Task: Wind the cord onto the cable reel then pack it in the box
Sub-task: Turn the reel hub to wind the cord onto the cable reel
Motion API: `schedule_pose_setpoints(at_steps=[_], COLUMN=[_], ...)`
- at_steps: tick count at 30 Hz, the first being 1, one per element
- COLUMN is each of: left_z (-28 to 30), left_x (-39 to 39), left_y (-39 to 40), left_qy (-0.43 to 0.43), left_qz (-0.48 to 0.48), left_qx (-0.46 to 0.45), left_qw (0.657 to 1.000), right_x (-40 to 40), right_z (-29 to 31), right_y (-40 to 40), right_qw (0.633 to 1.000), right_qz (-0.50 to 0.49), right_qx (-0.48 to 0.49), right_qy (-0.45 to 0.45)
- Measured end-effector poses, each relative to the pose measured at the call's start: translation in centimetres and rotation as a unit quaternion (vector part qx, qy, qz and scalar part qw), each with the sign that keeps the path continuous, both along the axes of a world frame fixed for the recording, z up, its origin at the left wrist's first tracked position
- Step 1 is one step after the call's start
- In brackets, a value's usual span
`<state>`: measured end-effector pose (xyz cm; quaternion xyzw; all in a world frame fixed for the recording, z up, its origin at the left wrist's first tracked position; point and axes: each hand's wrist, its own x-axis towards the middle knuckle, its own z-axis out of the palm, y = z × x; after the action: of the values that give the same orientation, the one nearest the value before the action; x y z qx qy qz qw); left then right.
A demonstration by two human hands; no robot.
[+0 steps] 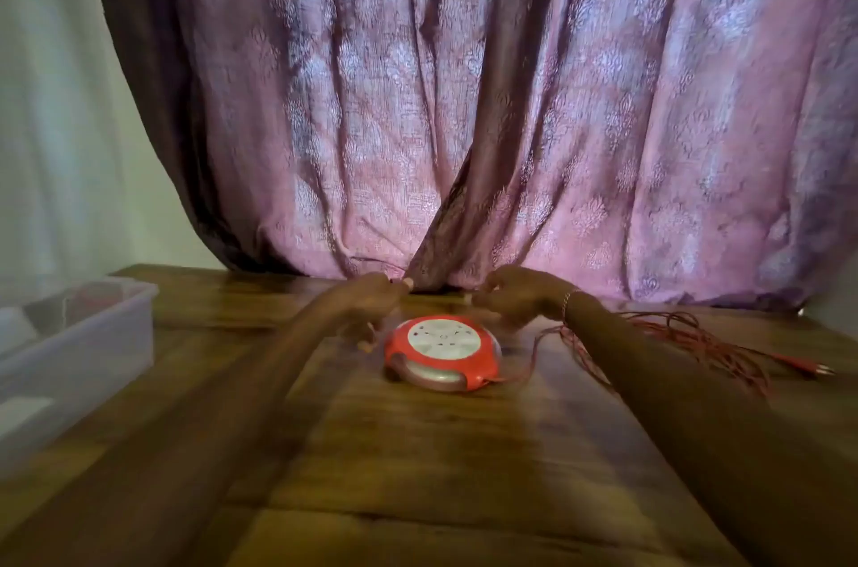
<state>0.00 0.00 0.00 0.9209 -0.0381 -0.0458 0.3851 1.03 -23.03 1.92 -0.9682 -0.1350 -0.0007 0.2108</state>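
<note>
A round red cable reel [443,353] with a white socket face lies flat on the wooden table [418,450]. Its thin red cord [687,334] leaves the reel's right side and lies in a loose tangle at the right, ending in a red plug [808,369]. My left hand [367,302] hovers just left of and behind the reel, fingers curled, holding nothing that I can see. My right hand [515,295] hovers behind the reel's right edge, fingers curled downward. A clear plastic box [83,334] stands at the table's left edge.
A pink patterned curtain [510,102] hangs right behind the table's far edge, its hem resting on the wood. A pale wall shows at the left. A bracelet sits on my right wrist.
</note>
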Motion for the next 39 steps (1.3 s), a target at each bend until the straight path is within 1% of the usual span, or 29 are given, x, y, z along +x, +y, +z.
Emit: schedule_pose_setpoints(at_steps=[2, 4, 6, 7, 9, 11, 13, 16, 17, 20, 21, 25, 27, 30, 32, 36, 39], left_z=[-0.8, -2.0, -3.1, -3.5, -4.6, -5.5, -5.8, -4.6, -4.0, -1.9, -1.3, 1.3, 2.8, 4.4, 5.0, 5.7, 6.4], left_x=[0.1, 0.5, 0.5, 0.6, 1.1, 1.9, 2.5, 3.1, 2.9, 2.3, 2.3, 2.1, 1.9, 1.9, 2.0, 2.0, 2.3], left_y=[0.3, 0.4, -0.1, -0.4, -0.6, -0.8, -0.8, -0.4, -0.4, -0.9, -1.2, -2.3, -2.7, -3.0, -3.0, -3.5, -3.9], left_qy=[-0.002, 0.038, 0.091, 0.094, 0.070, 0.040, -0.009, -0.139, -0.169, -0.228, -0.251, -0.340, -0.360, -0.363, -0.361, -0.350, -0.359], left_qz=[0.023, 0.031, 0.027, 0.026, 0.038, 0.055, 0.062, 0.035, 0.029, 0.038, 0.041, 0.040, 0.036, 0.048, 0.063, 0.035, 0.054], left_qx=[0.016, 0.032, 0.022, 0.009, -0.024, -0.052, -0.063, -0.077, -0.103, -0.216, -0.234, -0.255, -0.255, -0.249, -0.265, -0.296, -0.309], left_qw=[1.000, 0.998, 0.995, 0.995, 0.997, 0.996, 0.996, 0.987, 0.980, 0.949, 0.938, 0.904, 0.897, 0.896, 0.892, 0.888, 0.879], right_x=[0.0, 0.0, 0.0, -0.1, 0.1, 0.4, 0.8, 1.0, 1.0, 0.3, 0.1, -1.1, -1.7, -2.2, -2.4, -2.5, -2.6], right_z=[-0.7, -1.8, -2.6, -2.8, -3.4, -3.9, -4.2, -3.5, -2.9, -0.5, 0.3, 3.3, 4.5, 6.0, 6.5, 6.7, 7.0], right_y=[-0.1, -0.3, -0.1, 0.0, -0.2, -0.5, -0.9, -1.6, -1.9, -2.4, -2.4, -2.5, -2.7, -2.9, -2.7, -2.1, -1.8], right_qw=[0.999, 0.995, 0.987, 0.984, 0.976, 0.960, 0.944, 0.917, 0.909, 0.893, 0.889, 0.884, 0.883, 0.877, 0.870, 0.850, 0.837], right_qz=[-0.023, -0.043, -0.049, -0.047, -0.047, -0.066, -0.075, -0.070, -0.063, -0.017, -0.004, 0.026, 0.034, 0.042, 0.047, 0.032, 0.023], right_qx=[-0.018, 0.033, 0.097, 0.116, 0.154, 0.218, 0.275, 0.358, 0.380, 0.420, 0.432, 0.456, 0.463, 0.477, 0.490, 0.525, 0.547], right_qy=[0.033, 0.086, 0.121, 0.131, 0.146, 0.163, 0.168, 0.160, 0.161, 0.159, 0.151, 0.100, 0.077, 0.044, 0.028, -0.002, -0.008])
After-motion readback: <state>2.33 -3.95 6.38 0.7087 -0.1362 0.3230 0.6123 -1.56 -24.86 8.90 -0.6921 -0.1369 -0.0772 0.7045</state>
